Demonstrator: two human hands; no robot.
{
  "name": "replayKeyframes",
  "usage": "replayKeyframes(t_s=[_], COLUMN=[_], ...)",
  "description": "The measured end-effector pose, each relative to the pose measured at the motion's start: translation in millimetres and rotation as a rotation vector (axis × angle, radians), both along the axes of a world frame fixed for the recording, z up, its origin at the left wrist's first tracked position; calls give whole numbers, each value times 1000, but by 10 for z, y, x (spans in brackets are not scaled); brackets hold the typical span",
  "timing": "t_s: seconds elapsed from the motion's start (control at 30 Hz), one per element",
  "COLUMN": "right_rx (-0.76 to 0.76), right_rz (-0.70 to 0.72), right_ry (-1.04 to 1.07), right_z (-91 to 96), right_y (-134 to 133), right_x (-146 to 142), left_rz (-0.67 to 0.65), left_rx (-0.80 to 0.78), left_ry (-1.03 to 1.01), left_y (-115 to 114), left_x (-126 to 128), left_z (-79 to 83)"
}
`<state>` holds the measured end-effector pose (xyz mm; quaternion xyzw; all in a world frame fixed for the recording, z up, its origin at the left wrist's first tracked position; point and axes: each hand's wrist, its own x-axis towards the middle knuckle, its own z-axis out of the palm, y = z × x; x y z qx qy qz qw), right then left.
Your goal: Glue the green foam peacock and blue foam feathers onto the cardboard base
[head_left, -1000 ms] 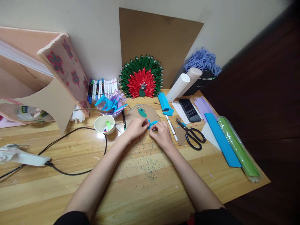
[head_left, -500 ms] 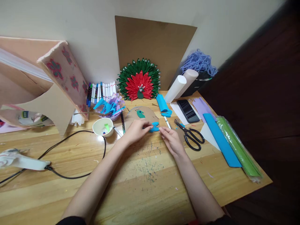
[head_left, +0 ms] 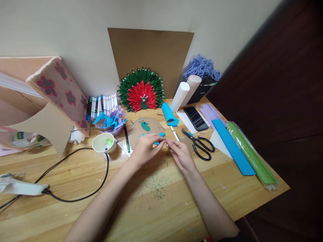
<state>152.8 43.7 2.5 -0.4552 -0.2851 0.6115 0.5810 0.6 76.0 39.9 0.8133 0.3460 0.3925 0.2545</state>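
My left hand (head_left: 145, 149) is closed in a pinch, with folded blue crepe paper (head_left: 161, 134) showing at its fingers. At its fingertips, my right hand (head_left: 181, 155) also pinches; whatever lies between the right fingers is too small to make out. Both hands hover over the near edge of a rounded cardboard piece (head_left: 135, 129). On that cardboard sits a green bird's head and body cutout (head_left: 145, 126) with a dark eye. Small blue bits lie beside the left hand, partly hidden by it.
Black-handled scissors (head_left: 202, 148), a white marker (head_left: 174, 133) and a phone (head_left: 196, 118) lie to the right. On the left are a paper cup (head_left: 97, 143), a glue gun (head_left: 25, 186) and its looping cord (head_left: 75, 200). A red and green peacock (head_left: 141, 92) leans behind.
The view has shifted, so most things appear further left. My fingertips have come together, and less of the blue paper between them shows now.
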Motion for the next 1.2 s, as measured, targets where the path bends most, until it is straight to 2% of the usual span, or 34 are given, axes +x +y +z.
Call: replayKeyframes(t_s=[0.23, 0.43, 0.57, 0.73, 0.83, 0.93, 1.2], right_rx=[257, 370, 407, 540, 598, 627, 633], right_rz=[-45, -90, -260, -365, -378, -380, -354], right_ry=[-186, -293, -417, -608, -674, -708, -748], right_z=[3, 47, 91, 150, 175, 189, 197], right_y=[-76, -126, -134, -136, -141, -142, -144], right_x=[-59, -86, -66, -15, 14, 37, 55], left_rz=[41, 69, 134, -45, -117, -142, -192], left_rx=[209, 230, 88, -380, -561, -579, -344], left_ry=[12, -49, -166, -166, -180, -179, -115], left_y=[-42, -64, -71, -90, -86, -73, -74], left_x=[29, 15, -8, 28, 45, 34, -25], left_z=[51, 125, 202, 274, 278, 266, 272])
